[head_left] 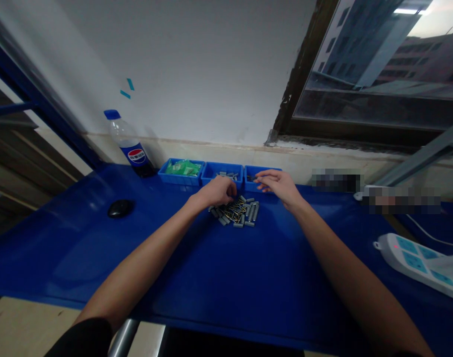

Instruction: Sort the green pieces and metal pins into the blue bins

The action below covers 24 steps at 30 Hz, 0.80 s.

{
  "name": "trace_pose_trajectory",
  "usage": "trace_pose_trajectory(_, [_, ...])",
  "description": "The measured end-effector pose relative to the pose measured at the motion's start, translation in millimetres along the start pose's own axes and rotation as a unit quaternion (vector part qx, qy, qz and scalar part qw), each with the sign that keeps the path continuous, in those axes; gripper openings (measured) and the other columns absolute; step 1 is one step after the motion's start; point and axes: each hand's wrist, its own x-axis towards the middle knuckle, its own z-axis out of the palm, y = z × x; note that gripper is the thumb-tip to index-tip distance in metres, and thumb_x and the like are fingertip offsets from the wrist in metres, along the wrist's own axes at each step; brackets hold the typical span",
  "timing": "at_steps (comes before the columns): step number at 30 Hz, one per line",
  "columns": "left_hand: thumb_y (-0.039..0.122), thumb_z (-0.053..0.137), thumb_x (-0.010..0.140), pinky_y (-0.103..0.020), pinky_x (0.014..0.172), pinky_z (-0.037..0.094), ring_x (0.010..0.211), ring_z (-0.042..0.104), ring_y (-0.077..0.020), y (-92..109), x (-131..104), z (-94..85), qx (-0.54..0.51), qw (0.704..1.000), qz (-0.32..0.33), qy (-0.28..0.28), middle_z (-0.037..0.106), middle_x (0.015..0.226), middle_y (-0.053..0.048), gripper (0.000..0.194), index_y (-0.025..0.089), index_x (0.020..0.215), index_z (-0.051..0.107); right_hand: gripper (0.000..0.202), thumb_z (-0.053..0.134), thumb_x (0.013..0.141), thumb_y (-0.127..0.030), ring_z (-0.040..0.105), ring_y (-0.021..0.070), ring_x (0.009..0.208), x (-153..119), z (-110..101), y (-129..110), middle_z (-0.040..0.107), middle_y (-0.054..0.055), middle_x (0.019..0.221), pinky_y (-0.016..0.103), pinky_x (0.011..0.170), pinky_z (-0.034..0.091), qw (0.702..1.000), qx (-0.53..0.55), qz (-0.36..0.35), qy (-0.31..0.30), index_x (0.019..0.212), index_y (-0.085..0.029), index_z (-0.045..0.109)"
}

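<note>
A pile of grey plastic cylinders (pixel 253 212) and thin brass-coloured screws (pixel 232 212) lies on the blue table. At the pile's far left edge is my left hand (pixel 218 191), its fingers curled down and closed; whatever they hold is hidden. My right hand (pixel 280 186) hovers over the front of the right blue bin (pixel 250 187), thumb and index finger pinched together. Anything between those fingertips is too small to make out. Small dark pieces show inside that bin. The middle blue bin (pixel 208 179) contains more grey cylinders.
A left blue bin (pixel 177 179) holds green packets (pixel 183 167). Beside it stands a cola bottle (pixel 133 148), with a black mouse (pixel 120 208) nearer me. A white power strip (pixel 416 260) lies at the right. Behind the bins rises the wall (pixel 196 74).
</note>
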Motion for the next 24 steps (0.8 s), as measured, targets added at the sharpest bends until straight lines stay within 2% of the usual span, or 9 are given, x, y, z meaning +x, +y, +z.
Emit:
trace_pose_trajectory(3, [0.018, 0.068, 0.072, -0.028, 0.072, 0.053, 0.077, 0.071, -0.0182, 2, -1, -9.9, -0.090, 0.996, 0.011, 0.024, 0.078, 0.084, -0.008, 0.025, 0.014, 0.094, 0.079, 0.022, 0.075, 0.077, -0.034, 0.073, 0.0200, 0.074, -3, 1, -4, 0.080, 0.011, 0.089, 0.032, 0.066, 0.058, 0.999, -0.010, 0.006, -0.031, 0.093, -0.019, 0.075])
trace_pose_trajectory(7, [0.023, 0.072, 0.075, -0.032, 0.084, 0.057, 0.084, 0.072, -0.0173, 10, -3, -18.4, -0.252, 0.966, 0.028, 0.049, 0.079, 0.092, -0.008, 0.027, 0.015, 0.100, 0.078, 0.023, 0.081, 0.075, -0.035, 0.075, 0.0207, 0.074, -11, 4, -13, 0.080, 0.010, 0.086, 0.032, 0.067, 0.060, 0.990, -0.023, 0.038, -0.133, 0.092, -0.020, 0.076])
trace_pose_trajectory(11, [0.025, 0.079, 0.073, -0.037, 0.092, 0.056, 0.087, 0.072, -0.0170, 17, -4, -20.2, -0.330, 0.941, 0.016, 0.073, 0.078, 0.094, -0.008, 0.030, 0.015, 0.102, 0.077, 0.033, 0.085, 0.072, -0.038, 0.078, 0.0243, 0.085, -19, 7, -17, 0.081, 0.010, 0.091, 0.036, 0.077, 0.063, 0.975, 0.042, 0.091, -0.198, 0.098, -0.021, 0.073])
trace_pose_trajectory(15, [0.023, 0.083, 0.070, -0.038, 0.096, 0.055, 0.089, 0.072, -0.0173, 22, -4, -20.8, -0.349, 0.934, 0.027, 0.075, 0.078, 0.094, -0.008, 0.033, 0.014, 0.102, 0.078, 0.031, 0.087, 0.068, -0.033, 0.078, 0.0236, 0.084, -19, 10, -12, 0.081, 0.009, 0.090, 0.039, 0.085, 0.063, 0.976, 0.094, 0.076, -0.179, 0.092, -0.021, 0.072])
trace_pose_trajectory(19, [0.023, 0.081, 0.072, -0.037, 0.093, 0.057, 0.087, 0.072, -0.0176, 20, -4, -22.4, -0.328, 0.940, 0.023, 0.091, 0.078, 0.092, -0.008, 0.030, 0.014, 0.100, 0.078, 0.026, 0.087, 0.068, -0.030, 0.077, 0.0233, 0.083, -15, 12, -6, 0.081, 0.010, 0.089, 0.040, 0.086, 0.063, 0.981, 0.099, 0.061, -0.153, 0.088, -0.020, 0.074])
trace_pose_trajectory(24, [0.021, 0.073, 0.076, -0.033, 0.087, 0.057, 0.088, 0.072, -0.0195, 4, -2, -23.9, -0.221, 0.957, -0.007, 0.189, 0.079, 0.093, -0.011, 0.020, 0.012, 0.093, 0.078, 0.022, 0.087, 0.068, -0.031, 0.076, 0.0230, 0.077, -11, 11, -5, 0.080, 0.009, 0.082, 0.041, 0.081, 0.064, 0.992, 0.031, 0.051, -0.112, 0.085, -0.020, 0.077])
